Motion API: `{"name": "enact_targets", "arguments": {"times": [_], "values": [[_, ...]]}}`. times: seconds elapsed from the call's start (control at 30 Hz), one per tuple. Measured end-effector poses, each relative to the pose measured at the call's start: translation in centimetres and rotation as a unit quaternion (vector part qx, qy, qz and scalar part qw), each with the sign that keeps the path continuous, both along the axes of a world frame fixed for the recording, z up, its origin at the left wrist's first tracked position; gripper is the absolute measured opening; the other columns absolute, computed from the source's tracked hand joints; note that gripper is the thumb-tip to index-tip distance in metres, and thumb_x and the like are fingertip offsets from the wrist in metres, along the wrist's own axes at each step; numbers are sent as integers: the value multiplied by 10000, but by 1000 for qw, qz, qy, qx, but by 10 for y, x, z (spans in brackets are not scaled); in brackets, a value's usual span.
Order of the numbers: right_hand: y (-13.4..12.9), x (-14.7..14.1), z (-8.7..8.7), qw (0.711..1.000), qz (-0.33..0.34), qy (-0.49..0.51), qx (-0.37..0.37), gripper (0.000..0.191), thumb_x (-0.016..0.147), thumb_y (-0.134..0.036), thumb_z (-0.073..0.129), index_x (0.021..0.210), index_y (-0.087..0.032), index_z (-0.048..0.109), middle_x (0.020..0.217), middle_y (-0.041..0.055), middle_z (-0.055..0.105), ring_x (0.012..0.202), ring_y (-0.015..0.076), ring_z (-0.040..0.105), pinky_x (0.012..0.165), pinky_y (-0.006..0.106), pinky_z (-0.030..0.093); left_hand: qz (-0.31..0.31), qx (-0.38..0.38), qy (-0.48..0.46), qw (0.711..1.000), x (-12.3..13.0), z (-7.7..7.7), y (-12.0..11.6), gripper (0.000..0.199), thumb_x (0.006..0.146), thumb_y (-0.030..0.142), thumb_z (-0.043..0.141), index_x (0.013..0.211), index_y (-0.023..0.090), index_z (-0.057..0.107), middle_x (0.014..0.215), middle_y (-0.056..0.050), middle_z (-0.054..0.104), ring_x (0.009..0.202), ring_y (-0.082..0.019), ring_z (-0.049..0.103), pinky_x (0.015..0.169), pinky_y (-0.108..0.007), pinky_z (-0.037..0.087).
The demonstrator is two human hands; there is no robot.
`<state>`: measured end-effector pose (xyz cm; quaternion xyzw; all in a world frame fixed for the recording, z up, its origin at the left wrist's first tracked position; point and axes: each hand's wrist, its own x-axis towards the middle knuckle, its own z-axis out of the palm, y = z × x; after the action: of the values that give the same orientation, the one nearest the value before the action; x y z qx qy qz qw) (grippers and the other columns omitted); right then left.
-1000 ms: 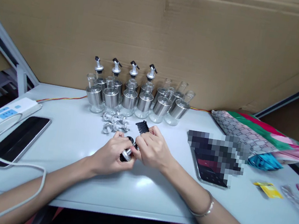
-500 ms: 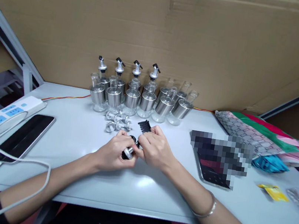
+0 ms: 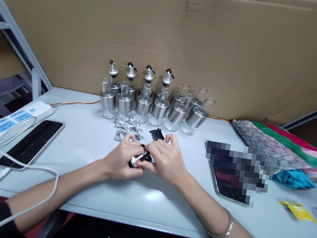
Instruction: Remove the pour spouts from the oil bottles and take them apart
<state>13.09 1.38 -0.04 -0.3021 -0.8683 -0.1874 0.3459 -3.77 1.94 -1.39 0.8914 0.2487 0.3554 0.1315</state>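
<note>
My left hand [image 3: 122, 159] is closed around a silver and black bottle pourer spout [image 3: 134, 161], held low over the white table. My right hand [image 3: 168, 159] pinches the spout's small black flip lever [image 3: 144, 156] between thumb and fingers; part of it is hidden. Just beyond my right fingers lies a cluster of black levers [image 3: 156, 134]. Several loose silver spout tops [image 3: 129, 127] lie behind my left hand. Glass bottles with steel sleeves [image 3: 143, 105] stand in rows farther back, and those at the back left carry fitted pourers [image 3: 149, 74].
A black phone [image 3: 34, 142] and a white power strip [image 3: 5, 126] with a loose white cable [image 3: 46, 172] are on the left. Right of my hands are a partly blurred phone [image 3: 226, 185], a yellow packet [image 3: 298, 210] and a patterned bag [image 3: 273, 148]. Cardboard [image 3: 148, 26] rises behind.
My right hand's grip has shifted, and the black lever now shows more clearly against the spout. The view has swung slightly left. The bottles stand as before.
</note>
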Motion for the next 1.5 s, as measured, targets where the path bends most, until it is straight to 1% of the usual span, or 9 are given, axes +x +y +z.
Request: {"name": "enact_targets", "arguments": {"times": [0.33,0.5,0.63,0.73,0.97,1.13,1.3,1.4,1.5], "values": [[1,1,-4,1000,10,-9,26,551,1004,-369,218,545,-177,455,463,-13,474,480,119,332,648,318,227,7,23,13,1000,4,2,-5,167,681,157,427,576,192,302,488,78,346,476,-89,308,693,-304,329],[1,1,-8,993,-5,99,-69,523,998,-207,154,531,-189,391,435,-35,416,431,102,284,601,300,243,9,127,44,991,2,4,-2,171,738,154,451,597,190,362,494,65,422,498,-102,362,697,-307,328],[9,6,-7,985,-47,107,-124,413,989,-271,266,622,-194,438,490,-34,465,449,111,347,573,271,279,36,141,30,989,0,7,0,162,774,172,449,621,190,400,513,58,455,505,-105,389,726,-312,342],[21,18,-4,964,-99,148,-197,282,956,-289,374,709,-200,477,550,-21,520,477,128,429,525,247,306,44,151,23,987,-1,9,1,156,775,177,451,625,189,411,521,53,470,503,-104,392,731,-316,348],[40,48,0,927,-161,150,-304,64,803,-128,578,758,-174,576,645,13,634,577,156,575,560,246,391,46,165,28,985,-4,8,5,188,776,174,474,608,188,391,503,62,442,499,-99,375,716,-313,347],[42,55,-7,936,-176,72,-296,132,742,-35,587,745,-154,643,672,44,666,601,168,594,584,261,408,59,160,42,984,-5,7,10,206,786,176,455,596,189,377,487,68,431,488,-96,372,726,-320,341],[43,60,-25,941,-170,38,-292,295,704,57,483,757,-158,677,720,73,671,613,186,593,567,273,385,64,154,65,984,-6,7,11,199,797,188,454,607,190,395,496,65,451,488,-98,396,755,-324,348],[44,63,-35,942,-186,31,-277,281,733,31,468,816,-166,651,625,43,626,549,182,553,529,272,351,56,157,65,984,-7,7,12,194,829,219,471,647,191,412,521,64,481,495,-100,429,773,-326,349],[45,65,-40,944,-191,21,-270,211,747,-7,503,715,-179,621,555,19,587,493,160,505,516,271,330,51,149,46,986,-8,6,12,143,865,286,487,768,184,459,588,52,546,518,-108,479,786,-330,353]]}}
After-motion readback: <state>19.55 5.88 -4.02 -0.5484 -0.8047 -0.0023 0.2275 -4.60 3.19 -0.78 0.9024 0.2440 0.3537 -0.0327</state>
